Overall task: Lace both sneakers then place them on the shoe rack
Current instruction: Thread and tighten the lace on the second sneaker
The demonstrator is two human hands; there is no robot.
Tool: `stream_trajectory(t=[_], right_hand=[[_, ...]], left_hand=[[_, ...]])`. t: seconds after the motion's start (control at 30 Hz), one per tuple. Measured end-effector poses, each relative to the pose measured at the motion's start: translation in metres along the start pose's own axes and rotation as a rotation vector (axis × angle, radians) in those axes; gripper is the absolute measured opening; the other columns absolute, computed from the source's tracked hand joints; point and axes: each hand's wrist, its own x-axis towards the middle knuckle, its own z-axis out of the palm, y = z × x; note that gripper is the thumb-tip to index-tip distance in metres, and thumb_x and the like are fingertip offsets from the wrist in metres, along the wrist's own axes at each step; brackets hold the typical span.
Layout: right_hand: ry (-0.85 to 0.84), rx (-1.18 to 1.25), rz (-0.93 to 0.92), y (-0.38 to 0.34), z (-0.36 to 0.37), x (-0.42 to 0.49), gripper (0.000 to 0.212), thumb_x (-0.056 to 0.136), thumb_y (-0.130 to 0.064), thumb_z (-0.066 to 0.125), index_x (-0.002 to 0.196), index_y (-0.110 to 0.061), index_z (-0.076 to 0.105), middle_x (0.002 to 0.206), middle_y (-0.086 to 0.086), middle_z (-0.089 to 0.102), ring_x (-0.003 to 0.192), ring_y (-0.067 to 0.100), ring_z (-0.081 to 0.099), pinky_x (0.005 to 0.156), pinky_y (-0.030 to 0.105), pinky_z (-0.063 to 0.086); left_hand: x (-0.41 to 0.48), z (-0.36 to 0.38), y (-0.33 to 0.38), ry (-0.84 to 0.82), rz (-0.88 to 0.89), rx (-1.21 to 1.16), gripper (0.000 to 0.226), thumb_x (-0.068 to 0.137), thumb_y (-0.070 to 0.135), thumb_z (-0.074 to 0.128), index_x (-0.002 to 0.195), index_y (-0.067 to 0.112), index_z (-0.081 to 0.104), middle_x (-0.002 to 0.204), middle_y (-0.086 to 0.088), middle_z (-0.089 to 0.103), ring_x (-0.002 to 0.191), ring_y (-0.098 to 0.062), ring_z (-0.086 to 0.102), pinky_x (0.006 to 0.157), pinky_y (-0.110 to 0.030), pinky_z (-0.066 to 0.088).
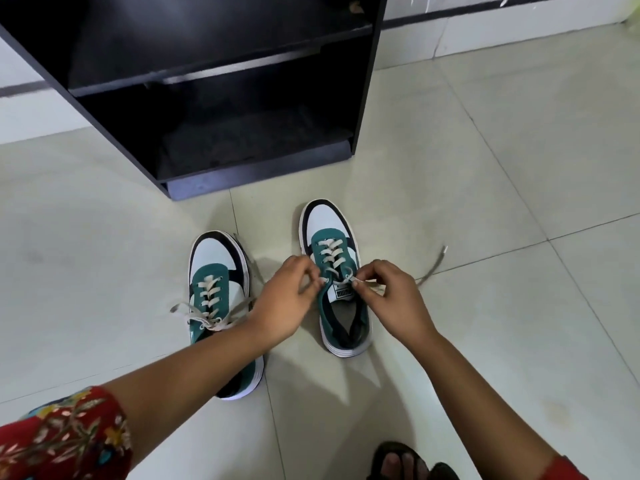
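Two teal, white and black sneakers stand on the tiled floor, toes pointing toward the shoe rack (221,77). The left sneaker (214,271) has its cream lace crossed through the eyelets, with loose ends lying over its sides; my left forearm covers its heel. The right sneaker (329,244) is laced most of the way up. My left hand (289,303) pinches the lace at the top left eyelet. My right hand (391,296) pinches the lace (433,268) at the top right eyelet, and the free end trails off to the right across the floor.
The black shoe rack stands just beyond the sneakers, with its lower shelf (249,147) open toward me and another shelf above. A sandalled foot (401,462) shows at the bottom edge. Pale floor tiles (519,168) spread to the right of the rack.
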Motion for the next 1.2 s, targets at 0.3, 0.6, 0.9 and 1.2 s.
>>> stream_trajectory(t=[0.3,0.6,0.9,1.2], right_hand=[[-0.036,-0.132,-0.032,-0.011,-0.006,0.01,0.01,0.081,-0.028,0.067,0.085,-0.022,0.073,0.084,-0.006,0.073,0.078,0.011,0.064,0.071,0.029,0.049],[-0.059,0.194,0.284,0.025,-0.026,0.011,0.012,0.081,-0.014,0.067,0.07,-0.009,0.064,0.073,0.007,0.066,0.071,0.023,0.062,0.077,0.04,0.048],[-0.08,0.225,0.326,0.037,-0.031,0.013,0.011,0.082,-0.011,0.065,0.072,-0.006,0.062,0.086,0.02,0.069,0.084,0.028,0.062,0.077,0.034,0.041],[0.099,-0.068,0.043,0.033,-0.008,-0.006,0.015,0.089,-0.025,0.057,0.102,-0.019,0.056,0.097,-0.002,0.059,0.089,0.014,0.055,0.072,0.027,0.042]], left_hand=[[0.002,-0.011,0.002,0.085,-0.128,0.026,0.005,0.081,0.031,0.066,0.081,0.03,0.07,0.08,0.012,0.071,0.079,-0.004,0.064,0.072,-0.027,0.049],[-0.005,-0.019,-0.029,0.168,0.192,0.678,0.009,0.087,0.023,0.058,0.082,0.015,0.06,0.082,-0.001,0.064,0.077,-0.023,0.06,0.063,-0.031,0.042],[-0.005,-0.021,-0.041,0.152,0.205,0.97,0.011,0.076,0.017,0.067,0.074,0.013,0.057,0.067,-0.003,0.062,0.061,-0.026,0.06,0.079,-0.044,0.049],[-0.014,-0.005,-0.026,0.223,0.104,0.728,0.023,0.085,0.031,0.058,0.103,0.018,0.053,0.097,-0.003,0.061,0.091,-0.025,0.058,0.083,-0.043,0.047]])
